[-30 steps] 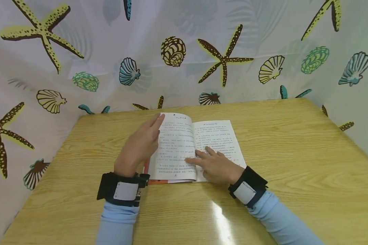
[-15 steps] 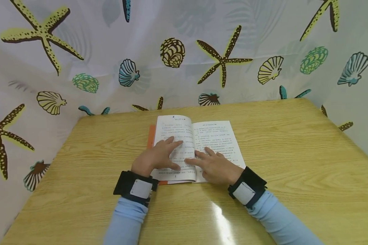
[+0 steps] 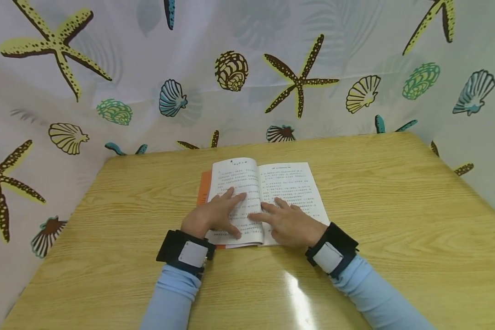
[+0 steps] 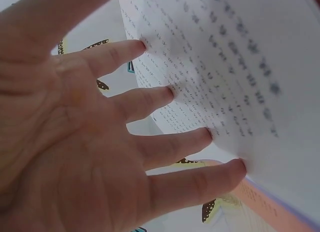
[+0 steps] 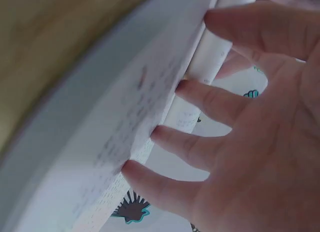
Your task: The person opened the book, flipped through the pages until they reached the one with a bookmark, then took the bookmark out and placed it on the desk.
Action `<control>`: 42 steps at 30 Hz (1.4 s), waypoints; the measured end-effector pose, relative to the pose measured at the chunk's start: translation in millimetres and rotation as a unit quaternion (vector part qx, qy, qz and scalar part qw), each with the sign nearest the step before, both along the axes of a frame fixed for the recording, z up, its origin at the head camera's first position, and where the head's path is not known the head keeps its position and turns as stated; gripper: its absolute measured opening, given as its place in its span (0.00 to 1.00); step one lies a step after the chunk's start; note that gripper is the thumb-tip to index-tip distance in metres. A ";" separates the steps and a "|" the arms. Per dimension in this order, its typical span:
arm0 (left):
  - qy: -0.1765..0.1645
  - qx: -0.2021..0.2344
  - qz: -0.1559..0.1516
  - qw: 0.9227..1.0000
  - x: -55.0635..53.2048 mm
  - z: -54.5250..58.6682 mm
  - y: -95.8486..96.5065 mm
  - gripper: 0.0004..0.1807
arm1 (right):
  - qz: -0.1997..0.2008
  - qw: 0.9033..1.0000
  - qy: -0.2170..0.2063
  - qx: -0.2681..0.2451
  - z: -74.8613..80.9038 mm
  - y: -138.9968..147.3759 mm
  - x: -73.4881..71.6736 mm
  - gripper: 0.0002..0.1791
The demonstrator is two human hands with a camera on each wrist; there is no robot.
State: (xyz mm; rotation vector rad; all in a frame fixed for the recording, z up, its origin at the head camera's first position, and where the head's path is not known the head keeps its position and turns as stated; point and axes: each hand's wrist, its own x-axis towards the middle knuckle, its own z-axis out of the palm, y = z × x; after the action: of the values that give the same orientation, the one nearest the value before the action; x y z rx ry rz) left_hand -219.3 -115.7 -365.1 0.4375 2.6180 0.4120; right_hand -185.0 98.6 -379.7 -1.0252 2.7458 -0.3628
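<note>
An open book lies on the wooden table, its printed pages facing up and an orange cover flap showing at its left edge. Across the left page my left hand is spread, its fingertips pressing the paper in the left wrist view. My right hand rests on the lower right page, fingers pointing left toward the spine. In the right wrist view several fingertips of the right hand touch the page near the fold. Neither hand grips anything.
The wooden table extends around the book on all sides. Behind it hangs a white cloth printed with starfish and shells. Each forearm wears a black wrist strap over a light blue sleeve.
My left hand has come from the left page's outer edge rightward and down onto that page, uncovering the orange flap. My right hand has stayed in place.
</note>
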 end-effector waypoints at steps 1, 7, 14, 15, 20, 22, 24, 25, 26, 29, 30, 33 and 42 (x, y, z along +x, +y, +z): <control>0.000 0.000 0.001 1.000 0.2 0.0 0.1 0.56 | 0.000 1.000 -0.002 -0.004 0.0 1.4 -1.4 0.31; -0.005 0.002 0.001 1.000 1.3 -0.3 0.8 0.56 | -0.054 0.998 -0.030 0.005 -1.2 18.6 -13.4 0.33; -0.005 -0.003 -0.004 1.000 2.0 0.6 0.9 0.56 | -0.154 0.985 -0.069 0.024 1.2 55.7 -31.2 0.30; -0.004 -0.004 -0.005 1.000 2.0 1.2 0.9 0.56 | -0.162 0.984 -0.071 0.023 2.0 60.8 -32.8 0.31; -0.003 -0.006 -0.005 1.000 2.1 2.9 0.5 0.56 | -0.190 0.978 -0.084 0.009 4.8 79.8 -37.5 0.33; -0.002 -0.006 -0.004 1.000 2.3 3.0 0.3 0.56 | -0.194 0.977 -0.091 0.002 5.5 82.8 -38.5 0.33; 0.001 -0.006 -0.002 1.000 2.5 3.1 0.1 0.56 | -0.196 0.976 -0.099 -0.002 5.9 83.2 -39.5 0.33; 0.002 -0.006 -0.002 1.000 2.6 2.8 -0.1 0.56 | -0.197 0.975 -0.101 -0.001 5.9 83.1 -40.3 0.33; 0.003 -0.005 -0.001 1.000 2.5 2.6 -0.2 0.56 | -0.198 0.975 -0.102 0.000 6.2 83.1 -40.8 0.34; 0.003 -0.005 -0.001 1.000 2.4 2.0 -0.8 0.56 | -0.213 0.972 -0.094 0.014 7.1 83.0 -41.9 0.35; 0.002 -0.004 -0.001 1.000 2.3 1.7 -1.0 0.56 | -0.219 0.971 -0.091 0.017 7.3 83.1 -42.2 0.35; -0.001 -0.003 -0.002 1.000 2.1 1.5 -1.6 0.56 | -0.235 0.968 -0.085 0.017 7.4 82.9 -42.7 0.27; -0.004 -0.007 -0.001 1.000 2.2 2.2 -2.1 0.56 | -0.252 0.966 -0.018 0.052 10.9 71.5 -37.0 0.27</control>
State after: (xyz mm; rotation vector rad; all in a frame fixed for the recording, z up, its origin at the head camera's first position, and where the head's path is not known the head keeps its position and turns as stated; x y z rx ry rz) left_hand -217.1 -117.8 -363.0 0.4335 2.6115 0.3922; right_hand -222.0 170.1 -368.8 -0.2775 2.9237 -0.2958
